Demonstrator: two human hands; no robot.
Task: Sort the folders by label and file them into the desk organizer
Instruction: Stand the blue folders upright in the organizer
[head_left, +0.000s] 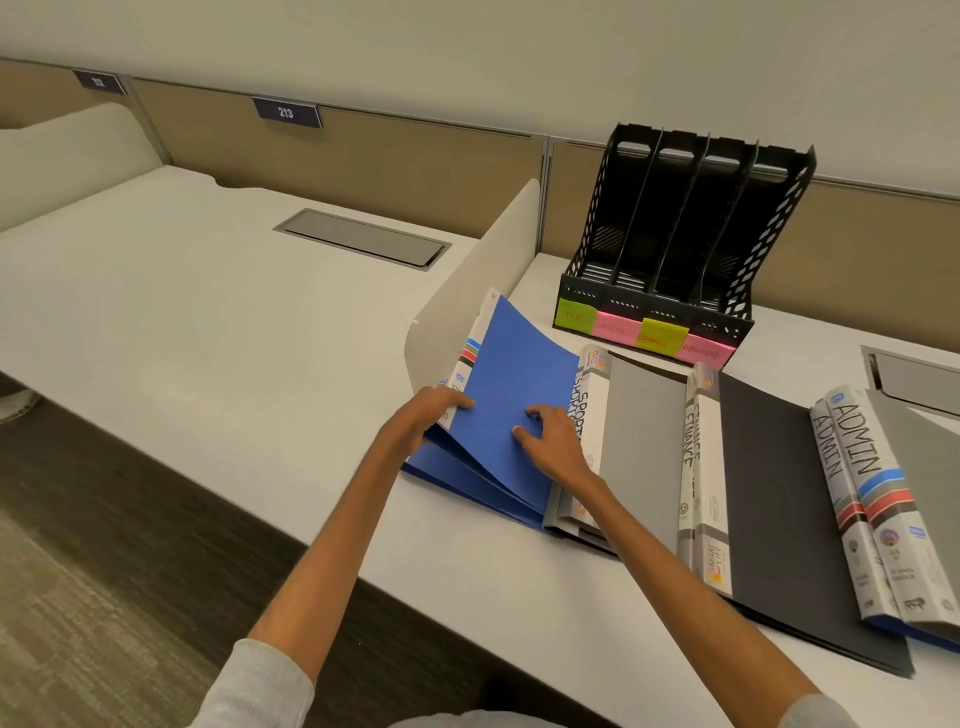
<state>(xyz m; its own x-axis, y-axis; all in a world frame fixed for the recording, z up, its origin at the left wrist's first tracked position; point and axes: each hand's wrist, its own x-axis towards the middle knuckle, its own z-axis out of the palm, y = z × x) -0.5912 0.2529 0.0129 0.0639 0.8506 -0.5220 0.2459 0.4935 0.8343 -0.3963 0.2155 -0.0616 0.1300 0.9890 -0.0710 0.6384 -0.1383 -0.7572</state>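
Fingers of my left hand pinch the lifted edge of the top blue plastic folder; my right hand presses open-palmed on its cover. It lies leftmost on the white desk, before the black four-slot organizer.

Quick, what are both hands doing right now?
Left hand: gripping the edge of the blue folder.
Right hand: open, fingers pressing on that folder's cover.

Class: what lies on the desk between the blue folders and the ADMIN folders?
In the head view: grey folders with a SPORTS spine, then dark folders with a FINANCE spine.
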